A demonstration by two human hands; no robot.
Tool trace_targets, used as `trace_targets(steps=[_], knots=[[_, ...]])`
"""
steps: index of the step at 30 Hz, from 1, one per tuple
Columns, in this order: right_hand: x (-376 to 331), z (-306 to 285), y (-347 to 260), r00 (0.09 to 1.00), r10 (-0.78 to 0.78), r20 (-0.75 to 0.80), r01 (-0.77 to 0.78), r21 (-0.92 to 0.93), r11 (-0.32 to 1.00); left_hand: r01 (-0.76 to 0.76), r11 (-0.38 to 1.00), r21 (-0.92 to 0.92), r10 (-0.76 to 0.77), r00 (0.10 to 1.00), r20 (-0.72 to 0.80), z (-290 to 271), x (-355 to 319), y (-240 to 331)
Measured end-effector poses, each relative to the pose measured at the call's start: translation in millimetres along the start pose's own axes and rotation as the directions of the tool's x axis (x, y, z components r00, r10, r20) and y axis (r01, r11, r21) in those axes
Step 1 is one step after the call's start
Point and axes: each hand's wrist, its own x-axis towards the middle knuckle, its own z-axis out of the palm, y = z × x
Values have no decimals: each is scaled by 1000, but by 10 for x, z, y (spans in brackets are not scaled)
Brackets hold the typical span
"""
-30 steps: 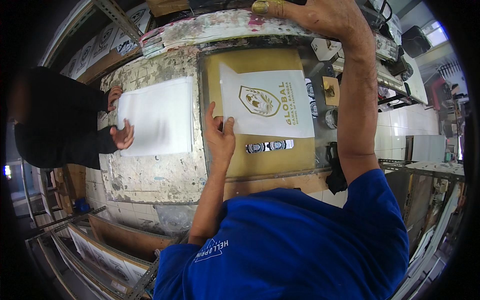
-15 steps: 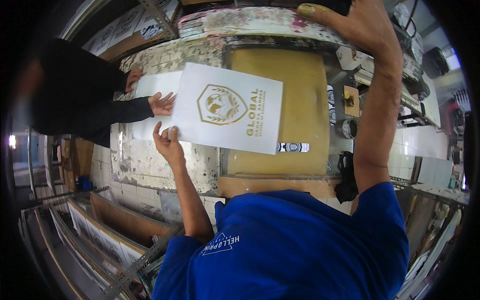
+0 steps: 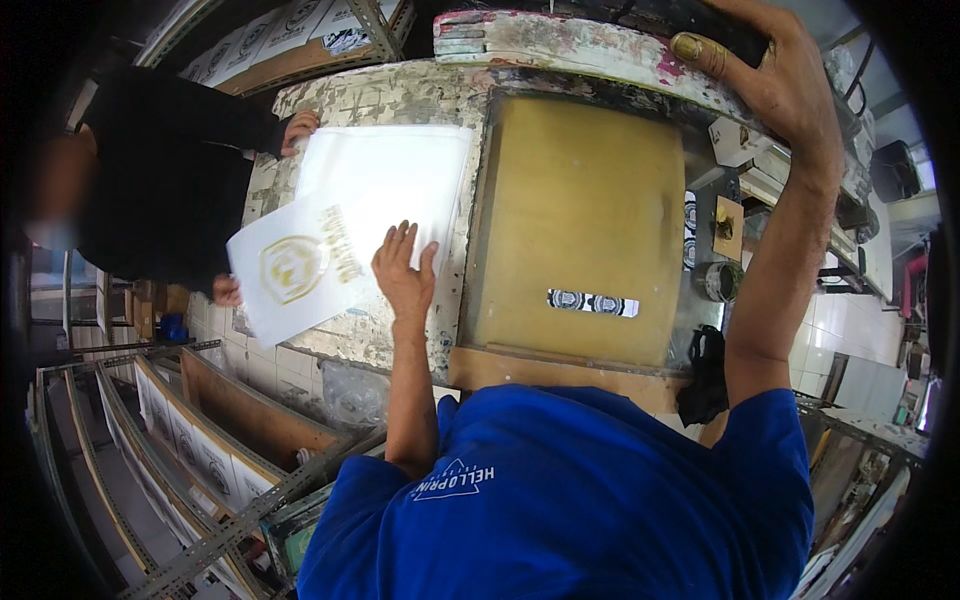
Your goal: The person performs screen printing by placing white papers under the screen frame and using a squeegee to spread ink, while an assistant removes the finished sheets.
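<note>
Beside the tan printing pad [image 3: 590, 230], left hand [image 3: 405, 275] flat on white sheets [image 3: 390, 180], fingers spread open, right hand [image 3: 780, 80] above, fingers gripping raised screen frame [image 3: 560, 45], co-worker's hand [image 3: 228, 291] holding printed sheet [image 3: 300, 270] on desk [image 3: 380, 100].

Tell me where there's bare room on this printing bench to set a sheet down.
The tan platen is mostly bare, apart from the small printed strip near its front edge. Left of it is crowded: the white stack, the left hand and the printed sheet a co-worker is taking. Right of the platen, a tape roll and clutter fill the strip.
</note>
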Motion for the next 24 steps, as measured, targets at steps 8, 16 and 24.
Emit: trace_targets(steps=[8, 16, 24], knots=[[4, 52, 174, 999, -45, -29, 47, 76, 996, 225, 972, -60, -229, 972, -57, 566, -395, -200], [11, 39, 75, 1000, -27, -4, 28, 25, 999, 429, 747, -508, -505, 863, -15, 579, -241, -392], [31, -24, 101, 979, 170, 108, -173, 22, 985, 581, 498, -643, -638, 748, 182, 348, -145, -299]])
